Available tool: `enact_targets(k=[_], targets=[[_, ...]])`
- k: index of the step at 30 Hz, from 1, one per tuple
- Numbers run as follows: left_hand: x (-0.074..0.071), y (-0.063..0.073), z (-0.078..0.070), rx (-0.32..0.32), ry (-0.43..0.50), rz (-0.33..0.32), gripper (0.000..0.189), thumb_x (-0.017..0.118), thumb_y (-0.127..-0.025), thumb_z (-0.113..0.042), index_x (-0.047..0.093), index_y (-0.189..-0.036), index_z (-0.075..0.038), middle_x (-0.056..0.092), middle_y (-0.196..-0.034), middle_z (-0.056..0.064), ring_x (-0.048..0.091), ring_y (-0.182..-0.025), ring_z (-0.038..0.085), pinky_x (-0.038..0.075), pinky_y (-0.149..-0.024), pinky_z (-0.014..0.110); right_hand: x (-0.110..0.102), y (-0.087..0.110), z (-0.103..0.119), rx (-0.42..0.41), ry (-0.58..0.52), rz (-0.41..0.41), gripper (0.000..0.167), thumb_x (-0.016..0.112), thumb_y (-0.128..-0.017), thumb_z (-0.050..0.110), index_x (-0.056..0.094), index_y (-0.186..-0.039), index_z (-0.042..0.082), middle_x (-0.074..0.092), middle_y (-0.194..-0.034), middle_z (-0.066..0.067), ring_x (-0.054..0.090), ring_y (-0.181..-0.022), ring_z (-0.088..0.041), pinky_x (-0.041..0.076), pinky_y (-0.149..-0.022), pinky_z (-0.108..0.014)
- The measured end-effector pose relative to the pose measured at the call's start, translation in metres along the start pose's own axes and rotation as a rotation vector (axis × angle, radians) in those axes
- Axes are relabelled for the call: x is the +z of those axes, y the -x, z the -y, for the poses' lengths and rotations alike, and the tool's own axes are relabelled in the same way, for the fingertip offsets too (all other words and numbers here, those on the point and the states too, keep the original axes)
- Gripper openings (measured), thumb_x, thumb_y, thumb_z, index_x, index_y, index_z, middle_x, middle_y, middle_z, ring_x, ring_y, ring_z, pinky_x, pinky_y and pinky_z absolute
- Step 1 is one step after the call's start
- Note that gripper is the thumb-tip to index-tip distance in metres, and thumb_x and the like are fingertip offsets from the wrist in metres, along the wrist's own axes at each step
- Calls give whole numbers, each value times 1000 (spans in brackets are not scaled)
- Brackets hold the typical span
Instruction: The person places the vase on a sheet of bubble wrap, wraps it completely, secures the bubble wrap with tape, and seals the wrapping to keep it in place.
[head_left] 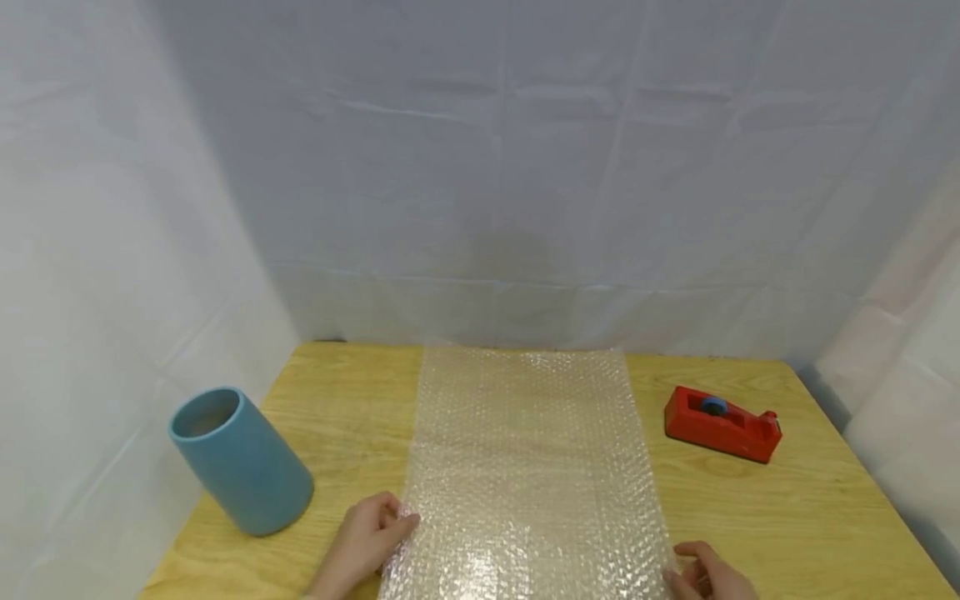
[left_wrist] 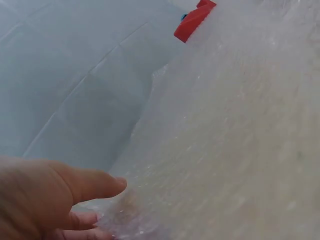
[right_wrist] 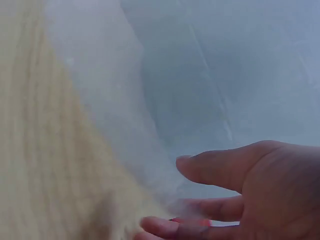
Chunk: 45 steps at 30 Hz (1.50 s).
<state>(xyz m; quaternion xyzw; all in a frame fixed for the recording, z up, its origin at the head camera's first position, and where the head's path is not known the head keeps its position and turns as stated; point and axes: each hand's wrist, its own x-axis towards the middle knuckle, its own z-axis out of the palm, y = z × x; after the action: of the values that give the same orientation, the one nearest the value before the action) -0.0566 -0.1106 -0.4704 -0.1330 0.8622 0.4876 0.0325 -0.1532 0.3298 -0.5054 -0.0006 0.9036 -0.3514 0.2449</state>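
Since probably light, limp and slippery, hold bubble wrap (head_left: 525, 467) at both sides, with left fingers (head_left: 382, 502) and right fingers (head_left: 696, 550) pinched there.

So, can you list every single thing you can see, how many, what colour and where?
Clear plastic bubble wrap sheet: 1, see-through, spread down the middle of the table
Tall cylindrical blue container: 1, blue, on the table's left side
Long red tape dispenser: 1, red, on the table's right side
Small round tape roll: 1, blue centre, inside the dispenser
Wood-grained table: 1, yellowish, under everything
Creased white sheeting: count unclear, white, behind and at both sides
Left hand: 1, bare, at the wrap's left edge
Right hand: 1, bare, at the wrap's right edge
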Motion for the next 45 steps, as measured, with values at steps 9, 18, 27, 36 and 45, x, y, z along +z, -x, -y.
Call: enact_targets(k=[9, 18, 27, 36, 45], targets=[[-19, 11, -18, -83, -309, -199, 40, 65, -95, -35, 61, -114, -1, 62, -70, -3, 56, -55, 13, 45, -51, 33, -16, 28, 42, -346, 22, -225, 46, 73, -91, 28, 58, -125, 1, 59, -123, -16, 62, -105, -29, 55, -81, -41], [-40, 17, -7, 586, -428, -1144, 38, 65, -82, -20, 64, -109, 7, 65, -99, 21, 59, -84, 39, 48, -75, 40, 6, 44, 76, -651, -163, -363, 50, 79, -84, 10, 58, -129, 10, 59, -131, -5, 58, -113, -6, 52, -88, -24], [-75, 19, -4, 642, -283, -1452, 73, 66, -77, -41, 48, -127, 10, 40, -142, 24, 35, -127, 46, 21, -107, 54, 28, 35, 102, -617, -434, -167, 63, 73, -90, 14, 41, -144, 12, 48, -144, -5, 58, -121, -16, 50, -97, -34], [-105, 9, 18, 327, 2, -1196, 100, 86, -72, -14, 28, -152, -16, 36, -149, 13, 36, -135, 28, 23, -114, 35, 59, 17, 115, -638, -528, -49, 61, 73, -89, 7, 45, -142, 16, 48, -145, -3, 57, -122, -30, 47, -99, -45], [-119, 0, 12, 201, 121, -1201, 98, 93, -61, -8, 44, -144, -24, 54, -132, -3, 51, -114, 10, 36, -97, 21, 80, 3, 109, -670, -514, -6, 59, 71, -90, 6, 43, -142, 8, 47, -145, -17, 57, -121, -36, 48, -99, -42]])
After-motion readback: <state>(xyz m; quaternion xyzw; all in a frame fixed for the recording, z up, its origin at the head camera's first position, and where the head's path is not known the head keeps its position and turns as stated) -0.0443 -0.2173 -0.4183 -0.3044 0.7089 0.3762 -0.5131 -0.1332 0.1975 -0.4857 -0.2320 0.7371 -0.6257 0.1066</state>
